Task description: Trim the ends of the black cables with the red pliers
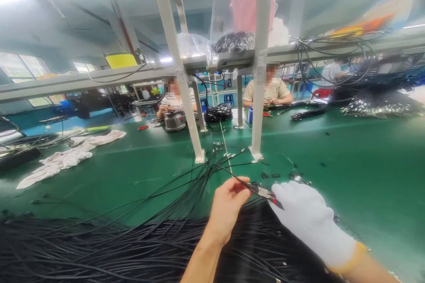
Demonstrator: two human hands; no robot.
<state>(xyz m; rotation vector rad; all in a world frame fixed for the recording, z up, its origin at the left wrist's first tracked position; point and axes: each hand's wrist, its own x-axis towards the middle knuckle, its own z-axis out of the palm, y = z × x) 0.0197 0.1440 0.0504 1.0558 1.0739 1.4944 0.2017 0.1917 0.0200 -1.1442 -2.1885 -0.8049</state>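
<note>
My bare left hand point(227, 205) pinches a thin black cable point(232, 178) near its end, fingers closed on it. My right hand point(308, 216), in a white glove, is closed around a small cutting tool point(265, 193) with red handles, its tip touching the cable just right of my left fingers. A large pile of black cables point(116, 247) lies under both forearms, with several strands fanning out over the green table point(348, 154).
White metal frame legs point(255, 97) stand just beyond my hands. White cloths point(69, 154) lie at the left. Small black cut scraps point(268, 176) dot the table. Two people sit working across the table, with cable coils point(217, 112) and a grey device point(175, 121) near them.
</note>
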